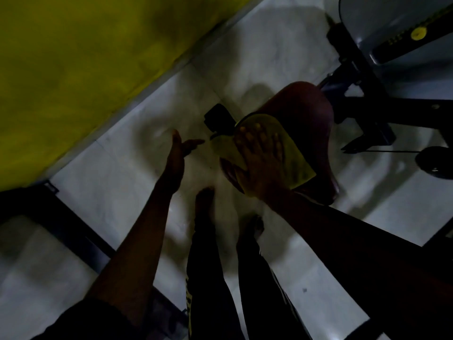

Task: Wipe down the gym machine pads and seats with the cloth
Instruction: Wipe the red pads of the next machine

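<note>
A dark red padded seat (311,109) of a gym machine stands right of centre in the dim head view. A yellow cloth (297,165) lies spread over its near left part. My right hand (263,155) presses flat on the cloth with fingers spread. My left hand (177,153) hovers in the air to the left of the seat, fingers apart, holding nothing. The seat's near end is partly hidden under the cloth and my hand.
The machine's black frame (375,111) and a grey shroud with a yellow knob (418,34) rise at the upper right. A yellow wall (73,57) fills the upper left. My bare feet (206,204) stand on the pale floor (117,187); a dark frame (73,234) lies at left.
</note>
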A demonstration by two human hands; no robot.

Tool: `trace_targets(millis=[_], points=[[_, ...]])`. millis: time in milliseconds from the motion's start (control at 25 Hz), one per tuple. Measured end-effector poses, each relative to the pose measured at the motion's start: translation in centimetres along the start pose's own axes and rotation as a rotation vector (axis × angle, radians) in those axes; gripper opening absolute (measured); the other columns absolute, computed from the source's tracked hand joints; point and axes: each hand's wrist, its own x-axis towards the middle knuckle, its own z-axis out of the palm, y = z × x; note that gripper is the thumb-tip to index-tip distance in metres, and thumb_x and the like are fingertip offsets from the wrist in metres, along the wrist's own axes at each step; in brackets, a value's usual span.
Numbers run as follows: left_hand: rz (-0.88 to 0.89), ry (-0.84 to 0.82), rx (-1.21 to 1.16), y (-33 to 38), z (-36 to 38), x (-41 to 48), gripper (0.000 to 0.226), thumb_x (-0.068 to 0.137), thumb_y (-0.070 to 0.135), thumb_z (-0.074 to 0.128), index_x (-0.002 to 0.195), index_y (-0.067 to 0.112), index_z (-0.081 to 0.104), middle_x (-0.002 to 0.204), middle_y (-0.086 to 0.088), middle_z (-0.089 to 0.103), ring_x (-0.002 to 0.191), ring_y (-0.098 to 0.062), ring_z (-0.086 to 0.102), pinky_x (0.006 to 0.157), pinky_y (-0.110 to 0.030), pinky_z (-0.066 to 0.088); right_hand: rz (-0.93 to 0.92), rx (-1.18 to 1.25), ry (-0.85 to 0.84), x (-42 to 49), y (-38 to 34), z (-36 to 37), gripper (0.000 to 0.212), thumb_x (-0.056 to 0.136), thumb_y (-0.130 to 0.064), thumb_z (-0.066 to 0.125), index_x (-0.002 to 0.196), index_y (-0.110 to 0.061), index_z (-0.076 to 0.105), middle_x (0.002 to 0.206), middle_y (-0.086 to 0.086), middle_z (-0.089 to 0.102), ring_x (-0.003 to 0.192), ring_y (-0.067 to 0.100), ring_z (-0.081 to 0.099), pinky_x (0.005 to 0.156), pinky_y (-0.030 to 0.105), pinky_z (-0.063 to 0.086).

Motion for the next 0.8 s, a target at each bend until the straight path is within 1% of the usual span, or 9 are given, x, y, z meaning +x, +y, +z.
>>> trace_targets(millis=[200, 280, 320, 400, 440, 520, 640, 720, 800], points=[[0.071, -0.005, 0.195, 1.0, -0.8, 0.5, 0.073, 0.101, 0.057, 0.002, 0.123, 0.032, 0.067, 0.163, -0.003, 0.020, 0.149, -0.019, 0.017, 0.120, -0.051, 0.002, -0.340, -0.095, 0.020, -3.2, -0.8, 1.6, 0.053, 0.097, -0.036, 0.044, 0.150, -0.028, 0.045, 0.159, 0.003, 0.038, 0.150, 0.031, 0.021, 0.121, 0.058, 0.005], [0.088, -0.021, 0.239, 1.3, -0.9, 0.0, 0.070, 0.104, 0.052, 0.003, 0.128, 0.028, 0.064, 0.163, -0.004, 0.017, 0.144, -0.016, 0.032, 0.117, -0.037, 0.018, -0.458, -0.137, 0.047, -3.9, 0.7, 1.4, 0.050, 0.099, -0.031, 0.037, 0.147, -0.029, 0.050, 0.157, 0.002, 0.042, 0.148, 0.032, 0.031, 0.119, 0.058, 0.012], [0.088, -0.026, 0.246, 1.3, -0.9, -0.2, 0.069, 0.104, 0.050, 0.004, 0.130, 0.026, 0.063, 0.162, -0.008, 0.020, 0.126, -0.004, 0.050, 0.106, -0.023, 0.031, -0.518, -0.171, 0.075, -4.1, 1.5, 1.3, 0.049, 0.099, -0.030, 0.036, 0.146, -0.029, 0.051, 0.156, 0.001, 0.043, 0.146, 0.032, 0.035, 0.118, 0.058, 0.017], [0.082, -0.068, 0.277, 1.2, -0.4, -0.6, 0.069, 0.104, 0.051, 0.006, 0.130, 0.025, 0.063, 0.160, -0.011, 0.025, 0.082, 0.020, 0.055, 0.077, -0.002, 0.040, -0.662, -0.202, 0.080, -4.6, 3.8, 1.1, 0.048, 0.101, -0.027, 0.038, 0.147, -0.030, 0.049, 0.158, 0.000, 0.041, 0.146, 0.031, 0.036, 0.116, 0.057, 0.022], [0.084, -0.093, 0.288, 1.1, 0.0, -0.6, 0.071, 0.102, 0.056, 0.006, 0.128, 0.027, 0.065, 0.161, -0.008, 0.023, 0.093, 0.022, 0.055, 0.085, -0.003, 0.038, -0.734, -0.231, 0.045, -5.1, 5.3, 1.3, 0.048, 0.102, -0.026, 0.038, 0.150, -0.031, 0.045, 0.160, 0.001, 0.036, 0.148, 0.031, 0.032, 0.118, 0.057, 0.023], [0.084, -0.155, 0.294, 0.5, 0.7, -0.3, 0.074, 0.096, 0.067, 0.007, 0.123, 0.035, 0.068, 0.159, 0.000, 0.030, 0.130, 0.002, 0.044, 0.110, -0.026, 0.027, -0.802, -0.324, 0.023, -6.2, 8.6, 1.2, 0.054, 0.103, -0.033, 0.039, 0.157, -0.030, 0.030, 0.166, 0.002, 0.022, 0.152, 0.030, 0.021, 0.120, 0.057, 0.019], [0.117, -0.181, 0.273, -0.4, 2.0, -0.1, 0.046, 0.104, 0.050, 0.028, 0.122, 0.034, 0.067, 0.130, 0.012, 0.056, 0.108, 0.013, 0.050, 0.099, -0.024, 0.036, -0.801, -0.350, -0.020, -6.7, 13.4, 0.0, 0.074, 0.095, -0.049, 0.050, 0.160, -0.031, 0.019, 0.167, 0.000, 0.016, 0.154, 0.028, 0.015, 0.122, 0.055, 0.013], [0.148, -0.129, 0.258, -1.0, 2.4, 0.0, 0.034, 0.101, 0.044, 0.047, 0.124, 0.030, 0.067, 0.132, 0.012, 0.056, 0.122, -0.001, 0.050, 0.104, -0.029, 0.039, -0.726, -0.279, -0.099, -6.3, 14.2, -1.7, 0.068, 0.094, -0.054, 0.041, 0.157, -0.034, 0.026, 0.166, -0.001, 0.022, 0.153, 0.028, 0.018, 0.121, 0.056, 0.015], [0.170, -0.108, 0.283, -1.6, 2.7, -0.8, 0.042, 0.090, 0.055, 0.060, 0.127, 0.035, 0.064, 0.137, 0.011, 0.055, 0.126, -0.006, 0.048, 0.102, -0.028, 0.040, -0.663, -0.301, -0.086, -5.4, 14.2, -1.7, 0.069, 0.093, -0.059, 0.036, 0.157, -0.033, 0.028, 0.165, 0.000, 0.026, 0.152, 0.029, 0.020, 0.121, 0.056, 0.014]])
